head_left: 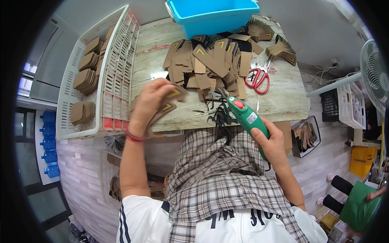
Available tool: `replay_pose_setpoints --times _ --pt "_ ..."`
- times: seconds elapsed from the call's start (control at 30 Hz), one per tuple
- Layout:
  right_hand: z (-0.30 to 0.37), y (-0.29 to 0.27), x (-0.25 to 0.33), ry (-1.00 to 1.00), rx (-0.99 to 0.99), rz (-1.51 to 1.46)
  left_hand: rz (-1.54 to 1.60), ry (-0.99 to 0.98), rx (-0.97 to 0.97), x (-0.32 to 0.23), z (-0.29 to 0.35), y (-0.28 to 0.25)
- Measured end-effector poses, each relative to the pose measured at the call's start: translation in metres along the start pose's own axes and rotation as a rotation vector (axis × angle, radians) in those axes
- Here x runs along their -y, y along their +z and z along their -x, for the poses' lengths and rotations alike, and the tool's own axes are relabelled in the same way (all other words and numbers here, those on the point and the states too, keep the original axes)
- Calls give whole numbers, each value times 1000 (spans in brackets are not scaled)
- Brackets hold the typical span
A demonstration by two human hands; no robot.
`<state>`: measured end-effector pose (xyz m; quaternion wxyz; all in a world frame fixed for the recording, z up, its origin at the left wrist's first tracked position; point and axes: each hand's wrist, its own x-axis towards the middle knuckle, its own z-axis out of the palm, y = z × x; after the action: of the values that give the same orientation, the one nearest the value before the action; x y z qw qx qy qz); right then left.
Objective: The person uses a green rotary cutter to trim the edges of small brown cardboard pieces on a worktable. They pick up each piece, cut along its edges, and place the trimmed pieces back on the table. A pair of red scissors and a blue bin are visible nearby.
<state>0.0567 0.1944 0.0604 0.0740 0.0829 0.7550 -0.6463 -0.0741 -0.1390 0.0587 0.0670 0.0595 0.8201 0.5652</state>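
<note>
My left hand (149,99) is closed over a brown patch with a yellow angled mark (176,94), slightly blurred, at the left of the table. Just below that hand lie more brown patches (165,108), partly hidden by it. My right hand (270,139) grips a green handheld electric cutter (248,115) with a red button, its tip pointing up and left over the table. Curled black scraps (223,115) lie below the tip at the table's front edge. A heap of brown patches (210,62), many with yellow marks, covers the middle of the table.
Red-handled scissors (262,83) lie right of the heap. A white plastic crate (99,91) with stacked brown patches stands on the left. The blue tub (214,18) is at the back. A white fan (373,77) stands right; a person in green (358,206) is at lower right.
</note>
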Motion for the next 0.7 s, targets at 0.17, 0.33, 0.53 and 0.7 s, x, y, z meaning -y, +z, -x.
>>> replay_pose_setpoints --times 0.17,0.33,0.53,0.7 --pt "1 -5 -6 1 -5 -23 -544 76 -227 53 -13 -63" --pt "-1 -6 -16 16 -37 -39 -835 435 -469 24 -56 1" --pt "-4 -4 -15 0 -71 -46 -1024 284 -470 27 -128 93" --pt "-6 -9 -16 -16 -101 -20 -795 406 -624 28 -126 116"
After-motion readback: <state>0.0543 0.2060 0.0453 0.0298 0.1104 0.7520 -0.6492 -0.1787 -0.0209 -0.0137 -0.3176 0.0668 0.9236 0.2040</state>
